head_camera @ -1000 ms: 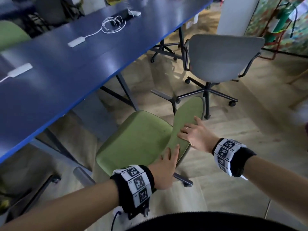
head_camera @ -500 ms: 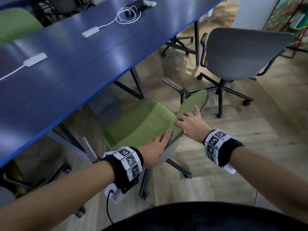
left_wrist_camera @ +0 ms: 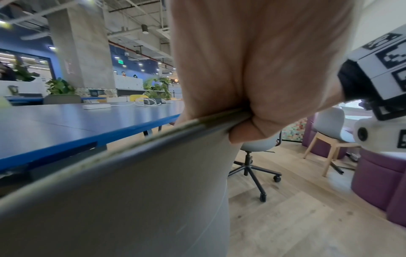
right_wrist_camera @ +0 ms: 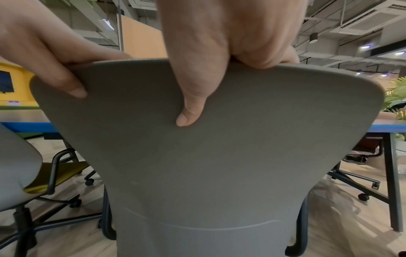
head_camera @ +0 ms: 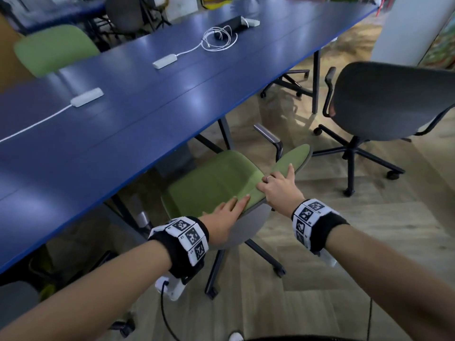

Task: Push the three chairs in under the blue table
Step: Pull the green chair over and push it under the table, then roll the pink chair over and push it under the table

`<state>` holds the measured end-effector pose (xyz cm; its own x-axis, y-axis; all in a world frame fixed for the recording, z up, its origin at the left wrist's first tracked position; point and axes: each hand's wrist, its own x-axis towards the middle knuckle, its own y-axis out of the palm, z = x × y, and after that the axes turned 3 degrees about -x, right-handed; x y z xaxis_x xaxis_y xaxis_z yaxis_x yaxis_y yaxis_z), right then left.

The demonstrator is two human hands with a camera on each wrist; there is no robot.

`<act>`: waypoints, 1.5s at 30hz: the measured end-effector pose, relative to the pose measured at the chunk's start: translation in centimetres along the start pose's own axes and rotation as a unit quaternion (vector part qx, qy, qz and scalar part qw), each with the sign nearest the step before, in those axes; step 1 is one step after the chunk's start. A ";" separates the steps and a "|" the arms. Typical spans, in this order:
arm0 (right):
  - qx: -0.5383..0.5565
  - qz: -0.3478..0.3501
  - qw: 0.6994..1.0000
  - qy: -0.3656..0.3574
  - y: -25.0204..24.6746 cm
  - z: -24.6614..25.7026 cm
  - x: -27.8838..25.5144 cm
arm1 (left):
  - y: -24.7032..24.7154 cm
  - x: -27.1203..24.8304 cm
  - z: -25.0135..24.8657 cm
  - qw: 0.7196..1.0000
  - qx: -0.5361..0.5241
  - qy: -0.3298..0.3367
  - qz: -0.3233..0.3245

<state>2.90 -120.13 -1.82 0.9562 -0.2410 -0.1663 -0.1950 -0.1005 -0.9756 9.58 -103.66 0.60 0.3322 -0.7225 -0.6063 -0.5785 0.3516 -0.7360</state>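
A chair with a green seat point(head_camera: 216, 183) and a grey back shell point(right_wrist_camera: 219, 156) stands at the near edge of the blue table point(head_camera: 123, 134), the seat front just under the edge. My left hand point(head_camera: 234, 205) and right hand point(head_camera: 275, 180) both grip the top of its backrest, fingers over the green front. The right wrist view shows both thumbs pressed on the grey back. A dark grey swivel chair point(head_camera: 389, 102) stands out from the table at the right. Part of another grey chair point(head_camera: 14, 301) shows at the lower left.
A black table leg point(head_camera: 225, 130) stands just beyond the green seat, and another point(head_camera: 316, 80) is near the grey chair. White adapters point(head_camera: 86, 97) and a coiled cable point(head_camera: 219, 38) lie on the table. A white pillar point(head_camera: 413, 28) rises at the right. Purple seating point(left_wrist_camera: 377, 182) is behind me.
The green chair has rolled toward the table with both hands on its backrest. Its seat front has reached the table edge.
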 end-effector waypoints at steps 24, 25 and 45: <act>0.086 -0.099 0.991 -0.017 0.8 -1.4 5.2 | -0.7 5.2 0.8 0.981 -0.087 -0.044 -0.167; 0.087 -0.098 0.991 -0.021 0.8 -1.2 5.0 | -0.7 5.2 0.9 0.981 -0.085 -0.047 -0.167; 0.140 -0.093 0.975 0.142 7.1 -21.3 -15.4 | -0.7 5.0 -2.4 0.939 -0.002 -0.146 -0.310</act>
<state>-17.84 -137.69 -3.19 0.8624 -0.5056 0.0252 0.0815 0.0895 -0.9926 9.84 -108.95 -1.21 0.7962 -0.5933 -0.1188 -0.2087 -0.0850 -0.9743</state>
